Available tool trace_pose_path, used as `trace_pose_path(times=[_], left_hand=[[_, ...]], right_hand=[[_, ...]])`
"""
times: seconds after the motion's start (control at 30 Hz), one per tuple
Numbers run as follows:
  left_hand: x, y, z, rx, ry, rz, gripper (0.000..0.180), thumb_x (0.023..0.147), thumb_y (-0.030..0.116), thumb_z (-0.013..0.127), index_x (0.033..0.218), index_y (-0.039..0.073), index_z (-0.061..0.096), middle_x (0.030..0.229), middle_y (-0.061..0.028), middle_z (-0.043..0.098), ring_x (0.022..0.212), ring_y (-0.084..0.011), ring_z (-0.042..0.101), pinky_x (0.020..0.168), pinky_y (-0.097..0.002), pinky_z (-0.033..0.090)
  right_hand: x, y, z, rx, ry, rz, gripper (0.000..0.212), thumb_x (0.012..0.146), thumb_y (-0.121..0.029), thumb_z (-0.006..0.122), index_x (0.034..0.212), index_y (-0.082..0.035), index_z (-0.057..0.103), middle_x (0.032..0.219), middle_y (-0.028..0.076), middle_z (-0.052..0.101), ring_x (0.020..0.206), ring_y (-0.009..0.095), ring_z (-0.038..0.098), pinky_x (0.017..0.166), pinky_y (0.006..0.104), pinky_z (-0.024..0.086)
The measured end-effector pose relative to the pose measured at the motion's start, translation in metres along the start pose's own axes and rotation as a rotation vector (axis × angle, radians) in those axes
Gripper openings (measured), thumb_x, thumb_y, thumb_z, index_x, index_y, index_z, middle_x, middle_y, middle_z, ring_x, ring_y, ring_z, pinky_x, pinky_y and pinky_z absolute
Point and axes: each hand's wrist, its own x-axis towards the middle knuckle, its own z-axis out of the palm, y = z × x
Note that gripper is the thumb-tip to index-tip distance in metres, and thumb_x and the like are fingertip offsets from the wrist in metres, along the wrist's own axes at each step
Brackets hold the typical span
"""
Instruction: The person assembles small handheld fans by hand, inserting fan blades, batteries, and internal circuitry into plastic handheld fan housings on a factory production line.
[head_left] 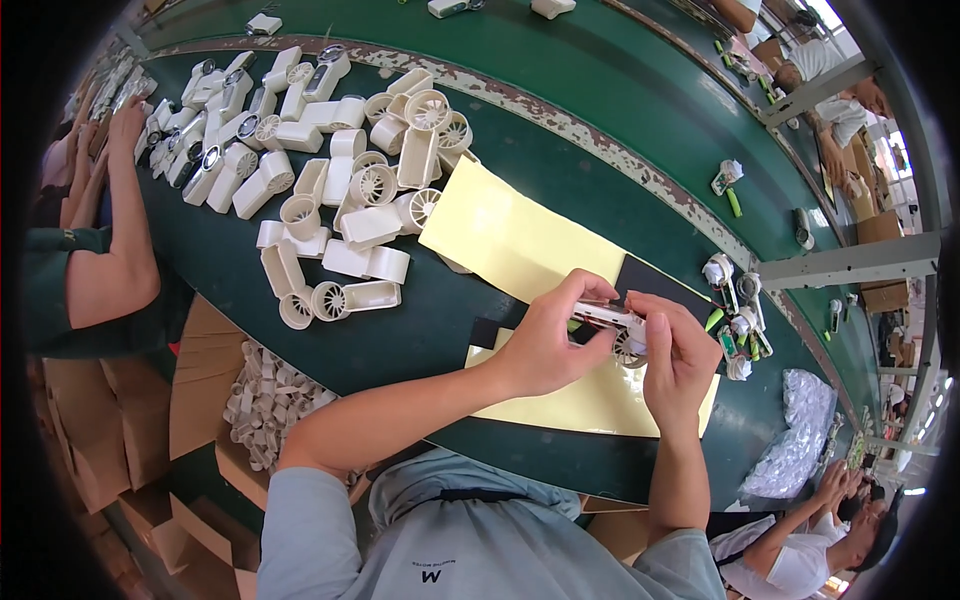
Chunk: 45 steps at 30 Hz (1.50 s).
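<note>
A white plastic fan housing (612,316) is held between my two hands over yellow sheets. Its round grille peeks out below, and something thin and red shows inside. My left hand (548,345) is closed round its left end, thumb below and fingers above. My right hand (677,358) pinches the other end, with part of the housing hidden behind its fingers. Beneath my hands lies a yellow sheet (600,395); another yellow sheet (520,232) extends up and left, next to a black patch (650,283). A bit of bright green shows near my left fingers.
Many white fan housings (375,225) are heaped at the left. To the right lie small motor assemblies with green cells (742,318) and a clear plastic bag (795,425). A carton of white parts (265,405) stands below the table's edge. Other people work at both sides.
</note>
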Motion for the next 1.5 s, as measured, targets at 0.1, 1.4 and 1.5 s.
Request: trace_pose_path(times=[0.1, 1.4, 1.5], left_hand=[[0.000, 0.006, 0.002, 0.089, 0.013, 0.125, 0.043, 0.091, 0.001, 0.070, 0.130, 0.003, 0.050, 0.123, -0.0110, 0.059, 0.098, -0.0167, 0.069, 0.079, -0.0323, 0.063], [0.009, 0.004, -0.015, -0.393, -0.243, -0.350, 0.049, 0.092, 0.014, 0.080, 0.131, 0.001, 0.054, 0.122, -0.0078, 0.064, 0.112, -0.0163, 0.065, 0.089, -0.0344, 0.064], [0.009, 0.006, -0.015, -0.300, -0.244, -0.289, 0.049, 0.092, 0.014, 0.081, 0.131, 0.001, 0.054, 0.122, -0.0084, 0.064, 0.113, -0.0163, 0.065, 0.091, -0.0333, 0.062]], right_hand=[[0.002, 0.000, -0.002, -0.003, -0.027, -0.107, 0.012, 0.099, -0.005, 0.067, 0.102, 0.003, 0.075, 0.103, 0.018, 0.076, 0.094, 0.028, 0.075, 0.082, 0.0333, 0.058], [-0.013, 0.039, 0.010, 0.153, 0.077, -0.114, 0.022, 0.105, -0.011, 0.057, 0.102, 0.005, 0.072, 0.108, 0.018, 0.075, 0.094, 0.024, 0.073, 0.082, 0.0318, 0.057], [-0.012, 0.040, 0.010, 0.148, 0.090, -0.151, 0.021, 0.104, -0.011, 0.058, 0.103, 0.004, 0.072, 0.109, 0.018, 0.075, 0.094, 0.024, 0.073, 0.081, 0.0312, 0.057]])
